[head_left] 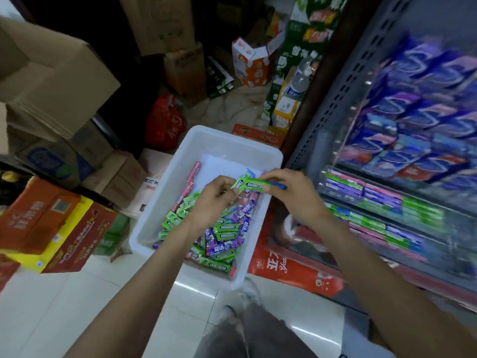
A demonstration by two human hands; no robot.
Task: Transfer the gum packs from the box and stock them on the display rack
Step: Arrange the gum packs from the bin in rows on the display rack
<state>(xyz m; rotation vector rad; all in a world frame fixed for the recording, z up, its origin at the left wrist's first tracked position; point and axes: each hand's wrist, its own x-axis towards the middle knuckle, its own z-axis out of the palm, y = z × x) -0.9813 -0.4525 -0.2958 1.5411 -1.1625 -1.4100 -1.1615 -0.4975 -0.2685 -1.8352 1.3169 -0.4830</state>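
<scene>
Step in hand: gathering packs above the box before they go to the rack; stocking of this handful is not yet done.
Left hand (215, 195): fingers curled, pinching the left end of a green gum pack (247, 186) held above the box.
Right hand (291, 188): fingers curled round the same bundle at its right end; a blue pack (280, 186) pokes out past the fingers.
Box (233, 139): white plastic tub on the tiled floor, just left of the rack's foot.
Loose gum packs (222, 228): green, purple and pink ones heaped in the near half of the box; the far half shows bare bottom.
Display rack (387, 202): to the right, lower tiers already lined with green, pink and purple packs; blurred, so free slots cannot be told.
Next move, as I judge it: carry the held packs right to the tier of matching colour and lay them flat in line with the row.
</scene>
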